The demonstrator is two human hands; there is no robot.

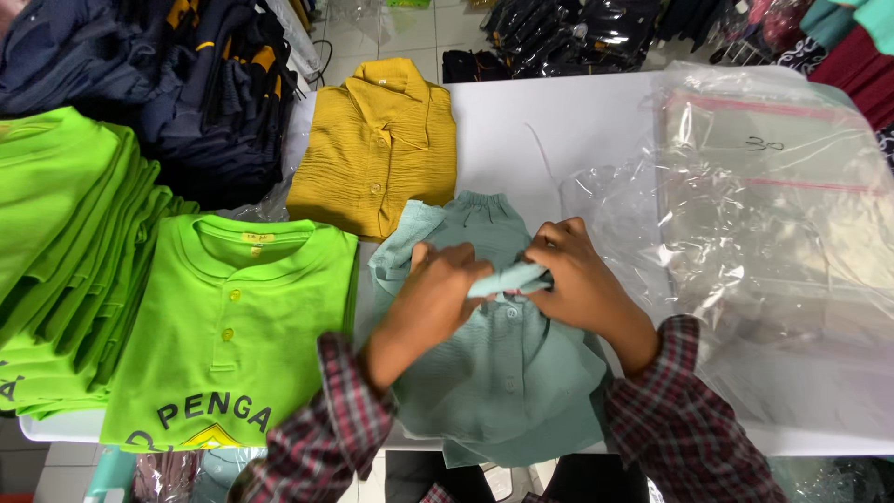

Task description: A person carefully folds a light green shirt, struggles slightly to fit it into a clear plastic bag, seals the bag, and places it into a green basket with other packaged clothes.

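A pale teal buttoned shirt [507, 382] lies on the white table [559, 121] in front of me. My left hand [433, 298] and my right hand [573, 275] meet over its upper part, both pinching a folded strip of its fabric, probably the collar, between them. Both of my sleeves are dark red plaid.
A folded mustard shirt [377, 149] lies behind the teal one. A bright green polo [233, 326] and a stack of green shirts [56, 242] sit at left. Clear plastic bags [764, 205] cover the right side. Dark garments [186, 84] are piled at the back left.
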